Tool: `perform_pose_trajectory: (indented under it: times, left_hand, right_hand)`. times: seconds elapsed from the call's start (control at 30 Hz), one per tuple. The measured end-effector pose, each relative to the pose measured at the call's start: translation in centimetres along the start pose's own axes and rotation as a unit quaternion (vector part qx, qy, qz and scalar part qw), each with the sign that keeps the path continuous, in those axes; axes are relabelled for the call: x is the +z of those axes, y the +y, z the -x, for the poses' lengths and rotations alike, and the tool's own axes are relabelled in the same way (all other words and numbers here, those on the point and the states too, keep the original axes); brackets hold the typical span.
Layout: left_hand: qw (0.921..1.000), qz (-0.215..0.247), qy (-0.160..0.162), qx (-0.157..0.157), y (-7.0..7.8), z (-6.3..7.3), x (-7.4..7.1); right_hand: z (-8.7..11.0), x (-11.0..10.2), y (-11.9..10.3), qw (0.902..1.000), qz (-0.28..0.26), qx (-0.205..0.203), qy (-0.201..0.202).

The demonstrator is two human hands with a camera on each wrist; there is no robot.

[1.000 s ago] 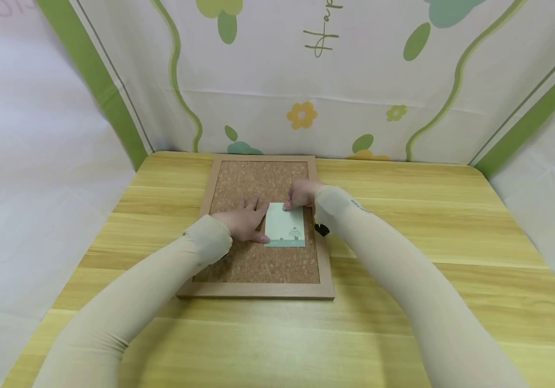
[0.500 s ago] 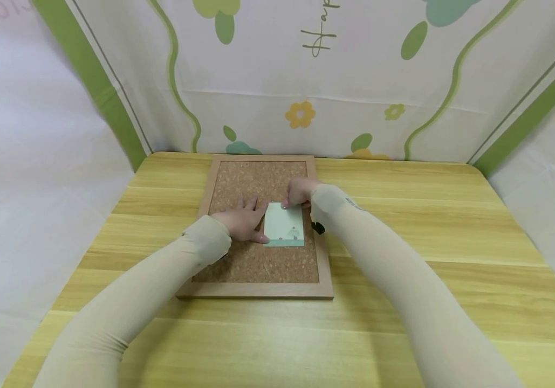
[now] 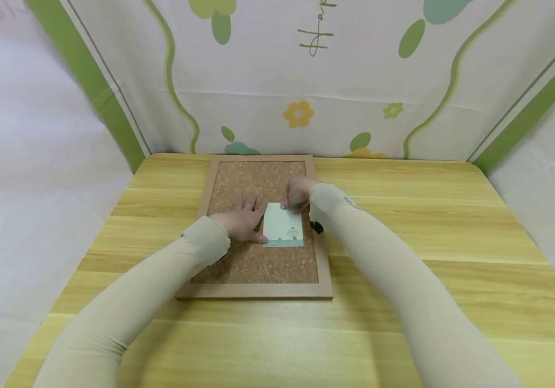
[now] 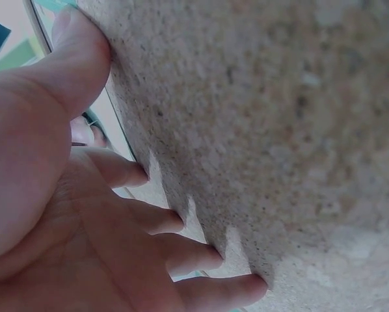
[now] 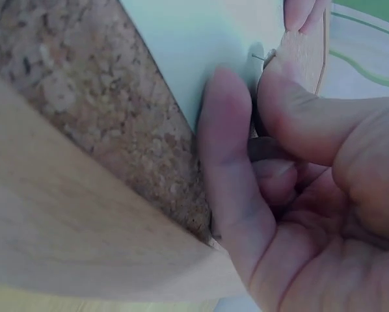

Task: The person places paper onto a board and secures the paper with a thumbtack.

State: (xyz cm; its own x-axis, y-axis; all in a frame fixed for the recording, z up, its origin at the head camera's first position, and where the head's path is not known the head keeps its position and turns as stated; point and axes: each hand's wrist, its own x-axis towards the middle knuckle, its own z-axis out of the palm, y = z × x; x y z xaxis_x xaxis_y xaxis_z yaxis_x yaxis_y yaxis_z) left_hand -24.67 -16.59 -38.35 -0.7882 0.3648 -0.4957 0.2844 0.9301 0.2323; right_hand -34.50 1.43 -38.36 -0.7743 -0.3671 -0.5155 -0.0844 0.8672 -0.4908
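A pale mint note sheet [image 3: 282, 223] with a teal lower band lies on a wood-framed corkboard [image 3: 258, 269]. My left hand [image 3: 241, 223] rests on the board with its fingers spread. Its thumb lies on the note's lower left corner, and the index fingertip is by the upper left. At the note's top edge, my right hand [image 3: 299, 192] holds a small thumbtack [image 5: 270, 57] under the thumb tip. The tack's thin needle shows in the right wrist view, close to the paper; whether it has entered cannot be made out. The index finger touches the note's surface.
The corkboard lies flat on a yellow wood-grain table [image 3: 432, 226], near its back edge. Behind stands a white cloth backdrop [image 3: 258, 64] with flower prints and green stripes. White cloth [image 3: 39, 215] also hangs at the left side.
The head view has shifted slightly. Both hands stay at the note, with the right fingers moving only a little around the tack.
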Motion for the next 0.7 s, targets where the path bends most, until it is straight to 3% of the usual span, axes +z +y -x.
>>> perform_pose_trajectory:
  times: [0.7]
  left_hand:
    - [1.0000, -0.002, -0.002, 0.003, -0.2, -0.4, 0.2]
  right_hand:
    - [-1.3, 0.2, -0.4, 0.9989, 0.032, 0.032, 0.015]
